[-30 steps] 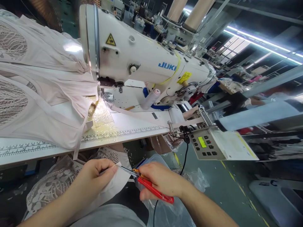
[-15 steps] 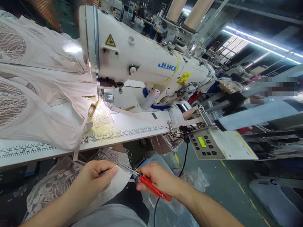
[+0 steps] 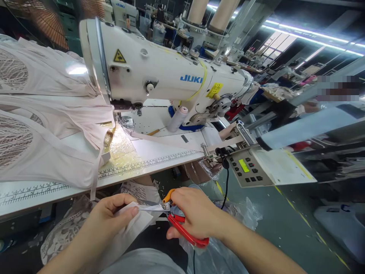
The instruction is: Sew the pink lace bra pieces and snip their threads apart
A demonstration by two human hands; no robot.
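My left hand [image 3: 118, 217] pinches the edge of a pale beige fabric piece [image 3: 134, 230] between thumb and fingers, over my lap. In my right hand [image 3: 196, 213] is a pair of scissors [image 3: 185, 230] with red and orange handles. Its blades stand apart and point left, reaching the fabric edge beside my left fingertips. Lace fabric [image 3: 65, 234] hangs below and left of my left hand. Above both hands, a pale garment with straps [image 3: 59, 152] lies on the sewing table, running in under the needle area of the white sewing machine [image 3: 159, 64].
A ruler strip runs along the front edge of the sewing table [image 3: 165, 163]. The control box [image 3: 245, 169] juts out at the right, with a black cable hanging from it. Thread cones [image 3: 222, 15] stand behind the machine. Clear plastic [image 3: 245, 217] lies below at the right.
The scissors' blades and handles have spread apart, and the orange handle has swung upward. The fabric edge at my left fingers has turned up. The camera view has shifted slightly.
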